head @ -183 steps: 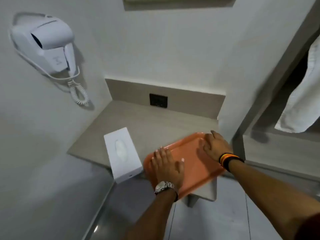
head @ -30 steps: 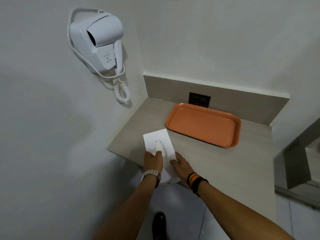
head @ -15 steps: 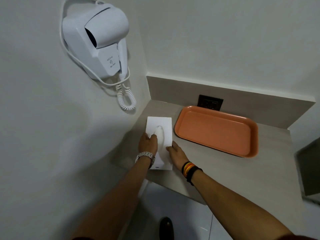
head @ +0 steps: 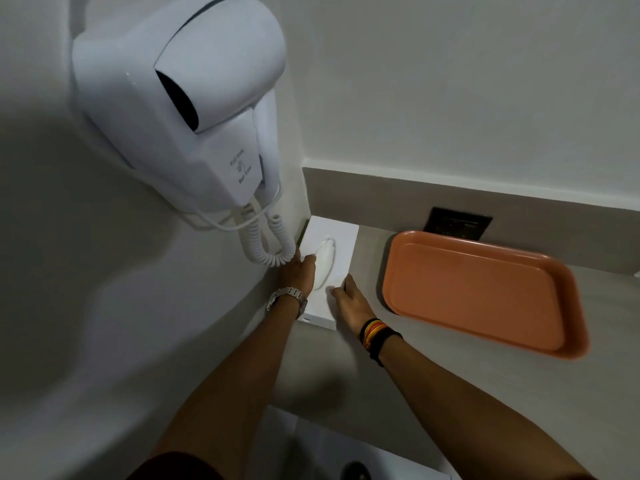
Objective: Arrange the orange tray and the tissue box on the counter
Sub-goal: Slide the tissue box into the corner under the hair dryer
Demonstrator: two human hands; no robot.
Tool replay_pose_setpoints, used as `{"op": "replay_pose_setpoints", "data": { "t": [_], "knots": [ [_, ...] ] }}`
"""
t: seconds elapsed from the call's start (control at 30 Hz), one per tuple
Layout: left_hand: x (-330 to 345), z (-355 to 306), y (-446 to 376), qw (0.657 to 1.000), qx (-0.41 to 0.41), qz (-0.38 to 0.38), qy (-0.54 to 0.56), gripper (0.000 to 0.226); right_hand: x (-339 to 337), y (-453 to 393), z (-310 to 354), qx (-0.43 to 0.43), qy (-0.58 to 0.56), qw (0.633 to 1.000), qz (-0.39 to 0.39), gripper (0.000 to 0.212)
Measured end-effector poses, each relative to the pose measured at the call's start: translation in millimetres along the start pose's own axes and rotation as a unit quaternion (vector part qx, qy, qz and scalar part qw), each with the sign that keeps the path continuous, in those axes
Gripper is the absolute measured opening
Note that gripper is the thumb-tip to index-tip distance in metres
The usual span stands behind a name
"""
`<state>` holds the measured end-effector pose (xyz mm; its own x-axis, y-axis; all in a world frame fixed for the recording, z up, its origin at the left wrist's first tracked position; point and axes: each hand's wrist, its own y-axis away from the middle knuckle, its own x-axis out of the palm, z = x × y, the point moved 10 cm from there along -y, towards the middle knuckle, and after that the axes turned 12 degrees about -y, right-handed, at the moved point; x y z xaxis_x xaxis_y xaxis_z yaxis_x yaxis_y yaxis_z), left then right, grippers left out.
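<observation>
i see the white rectangular cardboard tissue box [head: 329,268] lying flat on the grey-beige stone-look counter [head: 346,368], pushed into the back left corner, its far end near the low backsplash and its left side close to the wall. a white tissue [head: 325,263] pokes up from the slot on top. my left hand [head: 300,273], with a silver metal wristwatch [head: 286,296], sits on the box's left side with fingers curled over the top edge, gripping it. my right hand [head: 349,304], wearing black, orange and yellow wristbands [head: 375,332], presses against the box's right side, thumb on the top and fingers laid along the wall of the box. the orange rectangular plastic tray [head: 481,292] lies flat on the counter to the right of the box, apart from it, slightly angled, its far edge near the black wall socket [head: 457,225]. a white wall-mounted hair dryer [head: 183,109] hangs above the box, its coiled white cord [head: 273,242] dangling just beside the box's left edge.
</observation>
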<state>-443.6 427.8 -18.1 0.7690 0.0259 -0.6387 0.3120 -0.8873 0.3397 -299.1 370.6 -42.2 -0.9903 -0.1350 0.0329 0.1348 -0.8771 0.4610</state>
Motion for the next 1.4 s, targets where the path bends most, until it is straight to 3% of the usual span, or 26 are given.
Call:
{"op": "replay_pose_setpoints", "data": {
  "t": [0.07,0.1,0.2,0.33,0.5,0.63,0.87,1.4],
  "knots": [
    [-1.3,5.0,-7.7,1.0,-0.003,-0.006,0.002,0.052,2.9,-8.2,-1.7,0.011,0.008,1.0,-0.005,0.029],
    [-1.7,6.5,-10.4,1.0,0.0,-0.011,0.0,0.051,3.7,-10.1,-1.4,0.01,0.007,1.0,-0.006,0.029],
    [-2.0,7.2,-13.1,0.999,0.033,-0.016,-0.02,0.06,3.8,-7.2,0.2,-0.011,0.0,1.0,-0.013,0.06],
    [0.8,10.6,-3.9,0.988,0.108,-0.027,-0.108,0.062,-2.1,10.3,-1.5,-0.11,0.114,0.986,-0.058,0.062],
    [15.6,19.3,50.1,0.909,0.277,-0.09,-0.297,0.058,-6.3,42.4,-27.0,-0.243,0.367,0.896,-0.065,0.061],
    [46.1,45.0,96.6,0.852,0.352,-0.086,-0.377,0.062,-12.6,52.5,-60.1,-0.239,0.456,0.857,-0.033,0.065],
    [68.1,67.2,122.6,0.818,0.348,-0.046,-0.457,0.069,-19.3,51.4,-88.7,-0.183,0.553,0.813,0.004,0.068],
    [57.5,45.0,96.4,0.825,0.311,0.0,-0.471,0.084,-22.5,52.5,-90.9,-0.144,0.573,0.807,0.028,0.067]
  ]
}}
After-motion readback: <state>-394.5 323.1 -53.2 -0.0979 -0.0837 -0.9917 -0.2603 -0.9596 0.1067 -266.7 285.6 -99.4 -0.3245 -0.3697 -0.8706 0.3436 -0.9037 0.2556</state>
